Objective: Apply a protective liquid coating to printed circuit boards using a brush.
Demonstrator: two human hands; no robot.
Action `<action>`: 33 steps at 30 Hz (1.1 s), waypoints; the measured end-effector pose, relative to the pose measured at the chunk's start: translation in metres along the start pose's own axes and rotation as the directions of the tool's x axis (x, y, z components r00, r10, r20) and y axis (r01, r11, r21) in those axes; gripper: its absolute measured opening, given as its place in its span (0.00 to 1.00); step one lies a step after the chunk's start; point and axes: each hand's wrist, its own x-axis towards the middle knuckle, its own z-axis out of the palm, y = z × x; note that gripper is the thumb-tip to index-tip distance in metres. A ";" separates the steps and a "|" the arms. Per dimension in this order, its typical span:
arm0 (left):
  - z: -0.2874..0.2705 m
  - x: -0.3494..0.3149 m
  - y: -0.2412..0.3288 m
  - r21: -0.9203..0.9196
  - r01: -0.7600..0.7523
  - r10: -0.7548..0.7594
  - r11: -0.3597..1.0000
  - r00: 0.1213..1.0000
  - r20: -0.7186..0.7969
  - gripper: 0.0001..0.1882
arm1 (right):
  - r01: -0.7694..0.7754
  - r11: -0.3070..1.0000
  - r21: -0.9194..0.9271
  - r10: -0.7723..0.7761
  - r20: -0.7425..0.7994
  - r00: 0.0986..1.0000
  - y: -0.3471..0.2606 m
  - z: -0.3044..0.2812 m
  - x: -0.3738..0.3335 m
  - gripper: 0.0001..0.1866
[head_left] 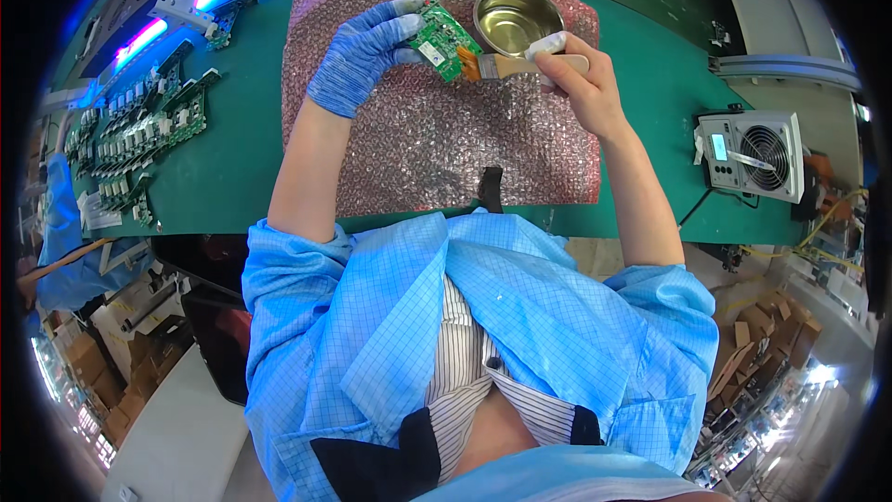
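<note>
Brush [511, 66] in my right hand [587, 84], thumb and fingers pinched shut around the pale handle. My gloved left hand [367, 51] is part closed, gripping the left edge of the green circuit board [439, 42], tilted above the pink bubble wrap [418, 153], left of the metal bowl [497, 7]. Step in hand looks like brushing the board's lower right edge. Next stroke calls for a steady edge grip and light bristle pressure, I'd say. Hard to tell: whether bristles press or just overlap, whether the bowl holds liquid. Board's underside hidden; left thumb mostly out of sight.
</note>
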 end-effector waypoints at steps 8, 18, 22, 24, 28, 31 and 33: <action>0.009 0.001 -0.005 -0.089 -0.104 0.091 0.991 0.987 -0.136 0.18 | 0.127 0.992 0.023 -0.115 -0.289 0.950 0.006 0.019 0.002 0.07; 0.007 0.005 -0.009 -0.118 -0.184 0.151 0.976 0.958 -0.245 0.18 | 0.084 0.996 -0.038 -0.092 -0.305 0.948 0.005 0.037 0.007 0.07; 0.008 0.010 -0.009 -0.125 -0.209 0.170 0.970 0.949 -0.265 0.18 | 0.084 0.996 -0.001 -0.081 -0.303 0.950 0.007 0.038 0.008 0.07; 0.007 0.012 -0.008 -0.109 -0.193 0.157 0.975 0.949 -0.273 0.18 | 0.087 0.996 -0.009 -0.086 -0.269 0.959 0.007 0.038 0.009 0.06; -0.008 0.025 -0.003 -0.101 -0.247 0.209 0.964 0.935 -0.288 0.18 | 0.095 0.986 0.136 -0.040 -0.361 0.932 0.010 0.028 0.005 0.07; -0.029 0.044 0.007 -0.192 -0.272 0.177 0.943 0.898 -0.404 0.14 | 0.186 0.976 0.116 -0.093 -0.552 0.828 0.026 0.011 0.007 0.12; -0.061 0.068 0.011 -0.049 -0.212 0.155 0.976 0.839 -0.522 0.15 | 0.139 0.986 0.093 -0.052 -0.620 0.783 0.034 -0.001 0.006 0.14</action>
